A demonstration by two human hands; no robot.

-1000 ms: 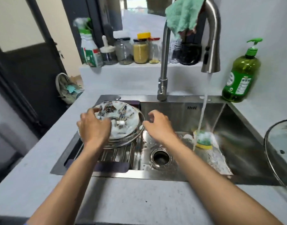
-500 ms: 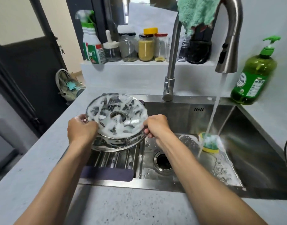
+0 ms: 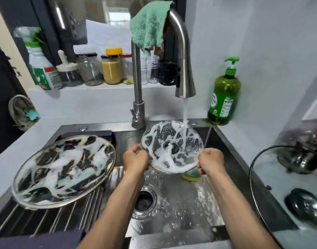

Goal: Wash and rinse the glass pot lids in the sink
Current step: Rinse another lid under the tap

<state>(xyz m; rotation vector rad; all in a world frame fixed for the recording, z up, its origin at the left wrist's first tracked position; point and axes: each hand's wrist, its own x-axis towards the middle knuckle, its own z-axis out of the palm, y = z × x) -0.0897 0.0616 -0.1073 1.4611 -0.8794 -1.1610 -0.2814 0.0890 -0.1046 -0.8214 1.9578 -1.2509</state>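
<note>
Small soapy glass lid held tilted over the sink under running tap water; left hand and right hand grip opposite rims (fingers curled).

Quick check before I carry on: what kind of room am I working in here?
Most likely a home kitchen, at the sink. A stainless steel sink with a running faucet, a green dish soap bottle on the counter, and jars of dry goods on the ledge behind all point that way.

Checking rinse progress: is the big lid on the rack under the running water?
No, the big soapy lid lies on the rack; the stream hits the small lid.
</note>
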